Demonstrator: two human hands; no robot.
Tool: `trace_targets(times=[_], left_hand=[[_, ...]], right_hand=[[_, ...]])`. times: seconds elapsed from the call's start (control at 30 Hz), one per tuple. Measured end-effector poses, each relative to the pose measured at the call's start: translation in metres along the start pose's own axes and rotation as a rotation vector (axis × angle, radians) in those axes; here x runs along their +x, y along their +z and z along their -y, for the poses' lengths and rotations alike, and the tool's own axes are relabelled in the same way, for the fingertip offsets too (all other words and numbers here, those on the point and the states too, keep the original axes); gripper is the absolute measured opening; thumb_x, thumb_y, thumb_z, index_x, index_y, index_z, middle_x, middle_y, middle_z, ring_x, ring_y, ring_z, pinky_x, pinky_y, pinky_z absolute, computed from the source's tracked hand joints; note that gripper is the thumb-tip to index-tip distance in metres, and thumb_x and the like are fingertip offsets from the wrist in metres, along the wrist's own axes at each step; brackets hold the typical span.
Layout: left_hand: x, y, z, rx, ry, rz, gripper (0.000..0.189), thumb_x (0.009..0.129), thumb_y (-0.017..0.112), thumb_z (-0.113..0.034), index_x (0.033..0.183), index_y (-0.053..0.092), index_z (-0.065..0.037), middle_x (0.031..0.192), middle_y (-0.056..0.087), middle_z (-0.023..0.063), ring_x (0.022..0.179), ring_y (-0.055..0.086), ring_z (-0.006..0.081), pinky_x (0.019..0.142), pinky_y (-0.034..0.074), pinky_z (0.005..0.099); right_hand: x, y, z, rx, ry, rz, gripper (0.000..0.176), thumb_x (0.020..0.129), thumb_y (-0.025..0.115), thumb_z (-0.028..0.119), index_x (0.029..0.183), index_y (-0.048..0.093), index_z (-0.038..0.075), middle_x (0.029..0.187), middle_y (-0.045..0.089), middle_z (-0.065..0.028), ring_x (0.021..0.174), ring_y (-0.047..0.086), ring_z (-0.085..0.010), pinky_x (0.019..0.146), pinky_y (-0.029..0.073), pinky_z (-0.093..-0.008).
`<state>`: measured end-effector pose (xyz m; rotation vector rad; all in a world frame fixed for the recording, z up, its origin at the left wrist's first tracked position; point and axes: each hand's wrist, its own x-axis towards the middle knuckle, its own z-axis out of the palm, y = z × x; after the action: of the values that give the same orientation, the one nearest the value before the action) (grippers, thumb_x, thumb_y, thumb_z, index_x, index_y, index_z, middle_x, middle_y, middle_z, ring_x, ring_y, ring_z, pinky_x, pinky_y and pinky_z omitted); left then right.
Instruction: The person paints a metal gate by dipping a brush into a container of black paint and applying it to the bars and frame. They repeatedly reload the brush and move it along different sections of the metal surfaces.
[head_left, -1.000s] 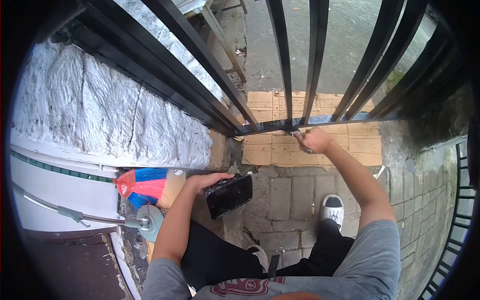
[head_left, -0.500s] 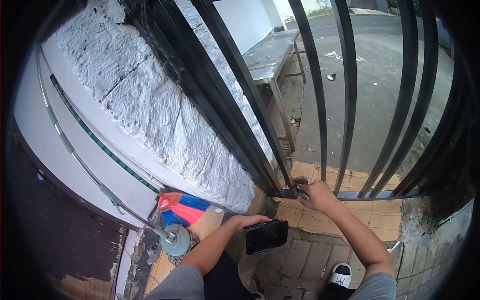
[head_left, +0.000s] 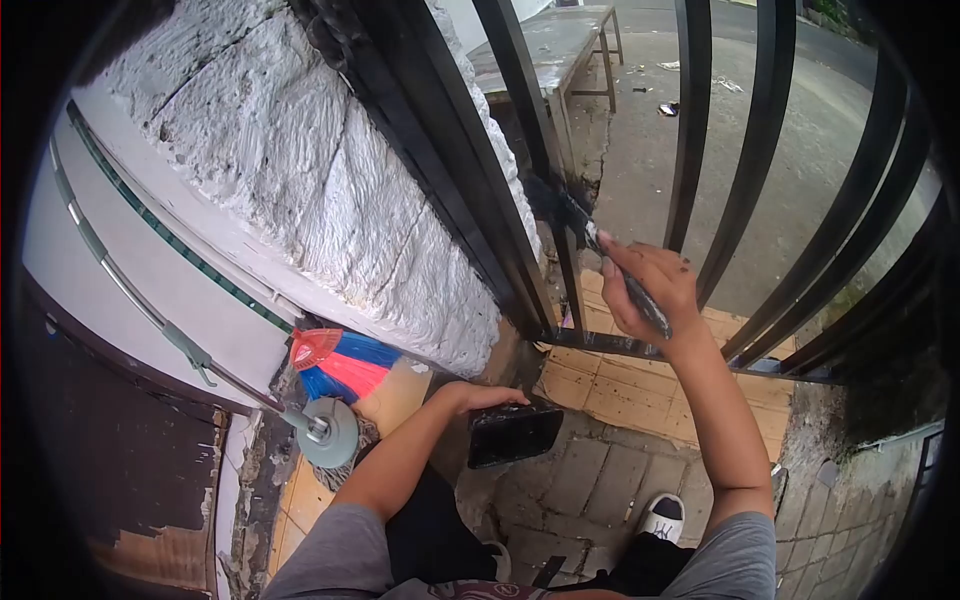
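Observation:
My right hand (head_left: 660, 290) is closed around the handle of a paintbrush (head_left: 578, 218). The dark bristles rest against a lower stretch of a black metal gate bar (head_left: 517, 70). Low and to the left, my left hand (head_left: 480, 397) grips the edge of a black rectangular tray (head_left: 515, 436), which is tilted toward me. The inside of the tray looks dark; I cannot make out how much paint it holds. Below the brush runs the gate's bottom rail (head_left: 610, 343).
Flattened cardboard (head_left: 640, 395) lies under the gate on the paving. A rough white wall (head_left: 290, 190) rises at the left. Beside it are a red and blue broom head (head_left: 345, 362) and a mop (head_left: 328, 435). Beyond the bars stands a worn table (head_left: 550, 45).
My right hand has raised the brush from the bottom rail to higher on the bar. The left hand still holds the tray. The view has shifted slightly.

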<state>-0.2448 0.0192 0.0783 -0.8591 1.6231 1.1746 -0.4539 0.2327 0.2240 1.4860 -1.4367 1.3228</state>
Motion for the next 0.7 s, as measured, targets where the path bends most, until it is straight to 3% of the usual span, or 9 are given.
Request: trace_targets(times=[0.1,0.13,0.23,0.33,0.4,0.43,0.5,0.57,0.7], left_hand=[[0.016,-0.012,0.007,0.019,0.008,0.004,0.07,0.082,0.059,-0.068,0.131,0.064,-0.018,0.136,0.06,0.0049,0.119,0.053,0.0196,0.104,0.036,0.036],[0.021,-0.011,0.008,0.009,0.013,0.0,0.071,0.082,0.06,-0.068,0.132,0.064,-0.017,0.136,0.06,0.0053,0.119,0.053,0.0198,0.104,0.037,0.0355],[0.021,-0.002,0.003,-0.006,0.008,0.036,0.072,0.083,0.061,-0.067,0.133,0.063,-0.015,0.137,0.06,0.0053,0.12,0.053,0.0197,0.105,0.037,0.0347],[0.027,0.0,0.006,0.025,0.031,0.035,0.072,0.084,0.061,-0.067,0.133,0.063,-0.015,0.138,0.059,0.0049,0.12,0.053,0.0197,0.105,0.036,0.0344],[0.027,-0.003,0.01,0.032,0.041,0.023,0.073,0.084,0.06,-0.067,0.134,0.062,-0.014,0.139,0.058,0.0047,0.121,0.053,0.0197,0.106,0.035,0.0342],[0.021,-0.006,0.007,0.029,0.011,0.126,0.087,0.082,0.059,-0.07,0.151,0.046,-0.018,0.16,0.035,0.0065,0.142,0.034,0.0231,0.116,0.023,0.0391],[0.025,-0.008,0.012,0.072,0.048,0.113,0.087,0.082,0.059,-0.069,0.15,0.047,-0.018,0.16,0.035,0.0068,0.142,0.034,0.0233,0.116,0.023,0.0392],[0.016,-0.007,0.002,0.074,0.073,0.138,0.085,0.082,0.059,-0.068,0.15,0.047,-0.018,0.16,0.035,0.0075,0.142,0.034,0.0235,0.117,0.023,0.0392],[0.025,0.001,-0.004,0.11,0.131,0.086,0.086,0.082,0.058,-0.069,0.15,0.046,-0.018,0.159,0.037,0.009,0.14,0.039,0.0244,0.114,0.029,0.0409]], right_hand=[[-0.012,-0.001,0.012,0.018,0.057,0.231,0.053,0.074,0.069,-0.008,0.126,0.061,-0.002,0.068,0.061,-0.0111,0.061,0.064,-0.0269,0.058,0.052,-0.0336],[0.001,-0.002,0.011,-0.067,0.0,0.282,0.047,0.073,0.07,-0.007,0.12,0.064,-0.003,0.068,0.061,-0.0108,0.059,0.064,-0.0267,0.057,0.052,-0.0339],[0.068,-0.007,0.015,0.018,-0.093,0.04,0.044,0.071,0.07,-0.009,0.115,0.066,-0.003,0.07,0.061,-0.0107,0.058,0.064,-0.0264,0.056,0.052,-0.0327],[0.076,0.005,0.008,0.021,-0.151,-0.187,0.044,0.068,0.071,-0.009,0.112,0.067,-0.002,0.07,0.06,-0.0108,0.056,0.062,-0.0261,0.055,0.052,-0.0325],[0.038,0.007,0.01,-0.05,-0.106,-0.046,0.045,0.066,0.072,-0.009,0.111,0.067,-0.002,0.069,0.06,-0.0112,0.055,0.062,-0.026,0.054,0.051,-0.0329],[0.021,0.006,0.009,-0.02,-0.001,0.064,0.033,0.071,0.065,-0.007,0.103,0.068,-0.002,0.065,0.063,-0.0077,0.052,0.064,-0.0236,0.053,0.052,-0.0305],[0.014,0.006,0.01,-0.049,-0.103,0.191,0.041,0.067,0.068,-0.01,0.107,0.067,-0.003,0.064,0.061,-0.0072,0.053,0.063,-0.023,0.052,0.05,-0.0307],[0.047,0.003,0.03,-0.05,-0.102,0.18,0.041,0.069,0.068,-0.011,0.109,0.067,-0.002,0.064,0.061,-0.0077,0.053,0.064,-0.0219,0.052,0.051,-0.0304],[0.154,-0.014,0.044,-0.218,-0.237,-0.166,0.024,0.087,0.065,-0.004,0.109,0.07,-0.001,0.068,0.068,-0.0109,0.057,0.069,-0.0189,0.055,0.052,-0.0278]])
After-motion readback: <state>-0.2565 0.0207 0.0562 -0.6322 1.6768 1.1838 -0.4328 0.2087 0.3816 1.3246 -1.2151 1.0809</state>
